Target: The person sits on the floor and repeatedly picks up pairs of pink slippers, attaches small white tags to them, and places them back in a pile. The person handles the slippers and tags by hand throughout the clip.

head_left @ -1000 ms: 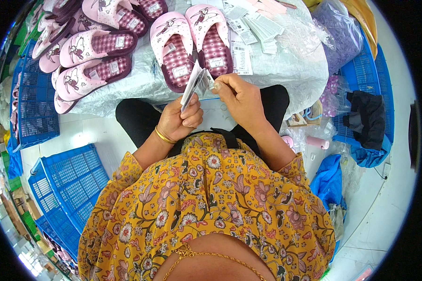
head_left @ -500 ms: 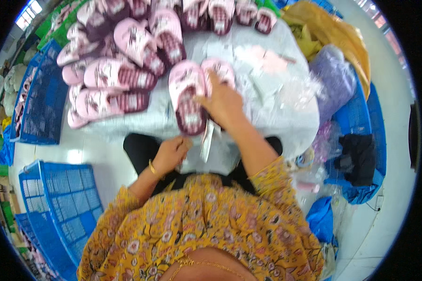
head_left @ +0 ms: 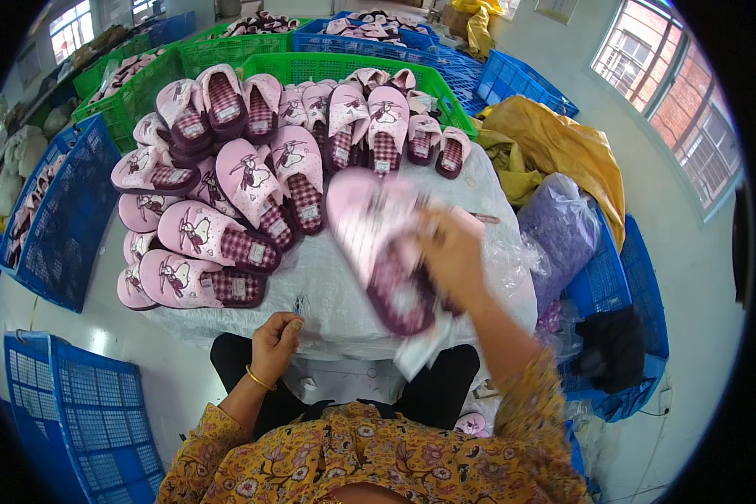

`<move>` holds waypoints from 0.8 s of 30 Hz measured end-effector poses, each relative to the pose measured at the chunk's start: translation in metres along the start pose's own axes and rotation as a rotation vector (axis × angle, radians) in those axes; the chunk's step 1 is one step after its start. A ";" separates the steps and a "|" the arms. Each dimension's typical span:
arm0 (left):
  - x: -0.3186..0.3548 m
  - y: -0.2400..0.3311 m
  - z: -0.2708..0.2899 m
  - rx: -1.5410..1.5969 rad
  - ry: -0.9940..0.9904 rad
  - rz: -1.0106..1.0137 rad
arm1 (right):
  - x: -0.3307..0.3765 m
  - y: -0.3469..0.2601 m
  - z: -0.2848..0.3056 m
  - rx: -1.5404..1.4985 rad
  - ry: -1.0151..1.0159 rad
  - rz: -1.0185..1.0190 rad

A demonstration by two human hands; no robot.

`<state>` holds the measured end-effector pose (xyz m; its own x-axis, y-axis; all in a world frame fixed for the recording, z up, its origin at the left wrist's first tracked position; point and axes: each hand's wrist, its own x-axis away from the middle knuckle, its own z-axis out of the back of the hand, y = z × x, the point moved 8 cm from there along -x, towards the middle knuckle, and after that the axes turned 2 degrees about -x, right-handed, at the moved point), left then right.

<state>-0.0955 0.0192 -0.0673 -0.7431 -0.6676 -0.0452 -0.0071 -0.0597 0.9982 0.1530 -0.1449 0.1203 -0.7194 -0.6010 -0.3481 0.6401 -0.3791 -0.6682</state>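
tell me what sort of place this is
Probably a slipper workshop or packing room: similar pink slippers crowd a table covered with pale sheeting, and more fill a green crate and a blue crate beyond it.

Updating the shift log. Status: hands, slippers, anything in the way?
Right hand gripping blurred pink slippers over covered table. Left hand curled near table's edge, nothing visibly held. Other slippers crowd table's left and far sides.

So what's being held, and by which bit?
The right hand holds at least one pink slipper by its right side, near the opening; blur hides the exact grip. The curled left hand shows nothing held.
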 end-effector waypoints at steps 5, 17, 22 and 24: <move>-0.012 -0.004 -0.004 -0.053 -0.034 0.014 | -0.248 -0.061 0.114 0.192 0.547 0.253; -0.024 -0.011 -0.004 -0.045 -0.132 0.152 | -0.219 0.093 -0.122 0.123 0.014 -0.041; -0.024 -0.011 -0.003 -0.139 -0.133 0.108 | -0.247 0.090 -0.144 0.015 0.282 -0.098; -0.025 -0.006 -0.003 -0.148 -0.140 0.131 | -0.254 0.083 -0.150 0.052 0.361 -0.141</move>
<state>-0.0747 0.0342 -0.0726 -0.8167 -0.5682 0.1009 0.1861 -0.0938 0.9780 0.3484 0.0820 0.0547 -0.8440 -0.2577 -0.4703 0.5342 -0.4810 -0.6951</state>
